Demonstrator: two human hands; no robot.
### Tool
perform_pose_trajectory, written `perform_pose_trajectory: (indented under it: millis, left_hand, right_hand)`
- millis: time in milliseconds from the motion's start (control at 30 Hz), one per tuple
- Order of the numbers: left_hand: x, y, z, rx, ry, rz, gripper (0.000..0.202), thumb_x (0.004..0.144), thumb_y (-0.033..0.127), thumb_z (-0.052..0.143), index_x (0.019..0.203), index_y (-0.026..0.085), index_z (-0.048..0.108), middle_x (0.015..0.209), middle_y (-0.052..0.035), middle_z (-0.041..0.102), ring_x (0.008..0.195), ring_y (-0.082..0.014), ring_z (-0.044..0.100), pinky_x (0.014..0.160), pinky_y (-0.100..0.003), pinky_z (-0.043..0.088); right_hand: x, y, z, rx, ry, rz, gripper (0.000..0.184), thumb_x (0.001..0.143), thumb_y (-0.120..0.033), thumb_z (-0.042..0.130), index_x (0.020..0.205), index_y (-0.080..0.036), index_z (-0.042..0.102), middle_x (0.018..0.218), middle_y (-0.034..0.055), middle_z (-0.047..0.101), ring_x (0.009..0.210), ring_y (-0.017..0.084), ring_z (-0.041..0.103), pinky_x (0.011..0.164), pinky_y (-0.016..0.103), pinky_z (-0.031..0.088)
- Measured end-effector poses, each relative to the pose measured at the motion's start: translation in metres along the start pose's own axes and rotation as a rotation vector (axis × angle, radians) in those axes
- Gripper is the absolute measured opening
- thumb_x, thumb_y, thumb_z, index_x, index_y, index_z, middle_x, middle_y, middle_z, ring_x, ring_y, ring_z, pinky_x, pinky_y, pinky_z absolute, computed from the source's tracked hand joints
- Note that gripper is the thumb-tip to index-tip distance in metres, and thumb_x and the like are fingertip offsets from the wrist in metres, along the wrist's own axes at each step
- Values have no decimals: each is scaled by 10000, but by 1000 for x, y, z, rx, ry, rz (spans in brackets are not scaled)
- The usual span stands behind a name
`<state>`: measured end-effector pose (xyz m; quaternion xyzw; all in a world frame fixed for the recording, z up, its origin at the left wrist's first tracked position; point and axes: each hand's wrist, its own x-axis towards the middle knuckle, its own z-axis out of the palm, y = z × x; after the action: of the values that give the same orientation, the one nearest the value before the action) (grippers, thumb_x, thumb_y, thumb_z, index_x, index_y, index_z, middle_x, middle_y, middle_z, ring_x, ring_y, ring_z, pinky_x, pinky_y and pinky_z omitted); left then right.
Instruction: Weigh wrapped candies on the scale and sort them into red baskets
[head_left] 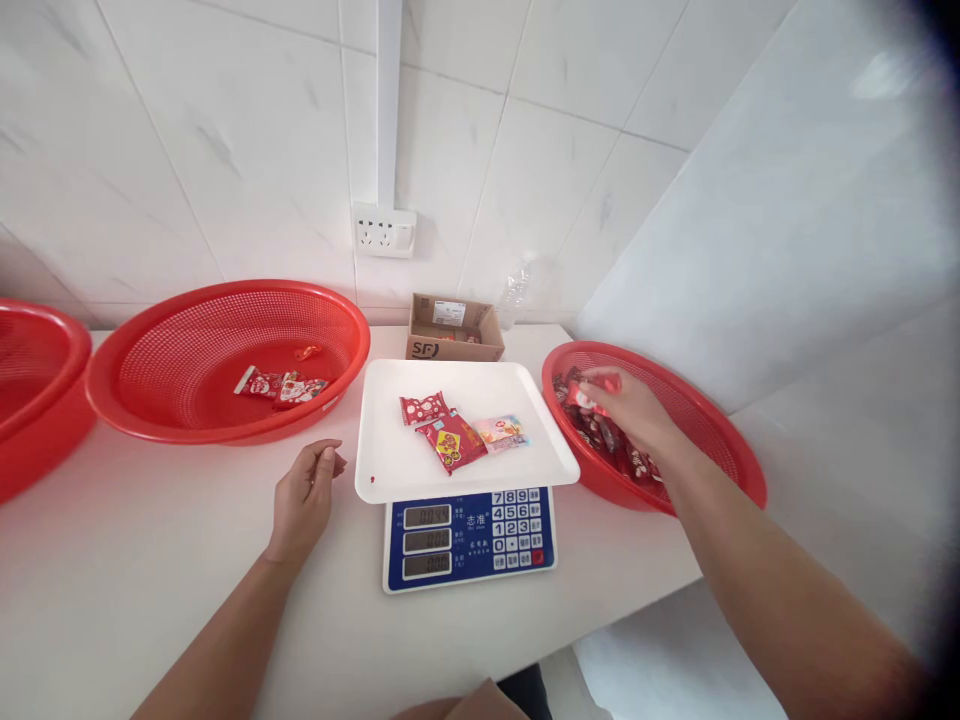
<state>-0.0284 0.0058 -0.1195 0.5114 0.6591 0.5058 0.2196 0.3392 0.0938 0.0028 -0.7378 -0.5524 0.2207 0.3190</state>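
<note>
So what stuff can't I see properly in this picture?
In the head view:
- Red packet being held: the right hand covers part of it.
- Packets in the right basket: that hand and the packets on top hide some, so you can't count them.
- Cardboard box: its front wall hides part of what's inside.
- Far-left basket: cut off by the left edge.
- Label in the box: print too small.

Open air over the tray [390, 450]. Rim of the right basket [720, 440] sits between it and my right hand [628, 405]. Bare table [150, 560] left of my left hand [306, 497].
</note>
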Motion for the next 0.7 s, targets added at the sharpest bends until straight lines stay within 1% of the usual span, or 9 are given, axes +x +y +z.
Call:
perform_pose_trajectory:
  millis: [33,100,200,267,367,433,533,633,700]
  left_hand:
    - [0,0,0,1,4,2,346,840,475,400,942,201,583,722,-19,635,670,-156,618,671,-285,512]
    - [1,-1,-1,7,9,6,341,840,474,401,941,204,583,724,-18,637,675,-156,621,672,-284,512]
    - [1,-2,-2,8,17,11,341,841,473,398,940,202,580,731,-20,638,683,-155,627,675,-282,511]
    - [2,-2,-2,5,20,8,345,839,476,396,937,199,577,730,-21,635,680,-155,628,676,-282,512]
    - [3,-3,-2,12,8,5,354,837,486,396,941,201,577,729,-22,635,680,-156,627,681,-285,511]
    - [3,-3,-3,21,-2,7,359,836,492,395,943,203,578,729,-23,638,680,-158,626,682,-288,510]
    - [2,-2,-3,24,-9,1,359,834,494,394,938,205,580,726,-23,642,674,-160,627,676,-289,509]
    - [2,-1,-2,20,-15,-10,360,833,497,394,937,209,582,722,-21,645,675,-163,628,670,-289,506]
    - [2,-2,-2,21,-19,-15,366,832,503,393,942,209,581,723,-20,645,681,-165,628,674,-290,504]
  right_hand:
    - [2,-7,4,49,8,-46,260,763,-349,580,992,-225,580,957,69,674,742,193,651,634,313,539]
    - [4,-19,17,127,-58,-141,277,752,-361,595,995,-229,574,939,58,667,715,182,649,585,296,537]
    - [2,-35,47,160,-259,-257,332,726,-364,638,1014,-216,566,784,18,640,630,158,639,512,258,510]
    - [-1,-44,69,178,-371,-285,328,738,-365,627,1018,-210,557,716,-9,611,586,140,625,499,247,499]
    - [-2,-53,91,113,-390,-300,288,789,-386,561,1018,-211,554,759,-8,611,563,121,609,511,249,491]
    - [0,-54,95,18,-319,-335,289,816,-401,522,1034,-215,558,809,-2,617,570,115,607,556,263,490]
    - [3,-51,91,-105,-234,-390,302,838,-390,497,1068,-207,566,860,12,634,652,136,625,665,298,489]
    - [1,-47,84,-167,-255,-437,337,841,-366,504,1118,-184,569,943,50,664,826,184,630,766,334,481]
    - [-2,-45,81,-174,-304,-496,378,836,-362,524,1169,-187,558,1080,73,654,963,201,607,851,351,464]
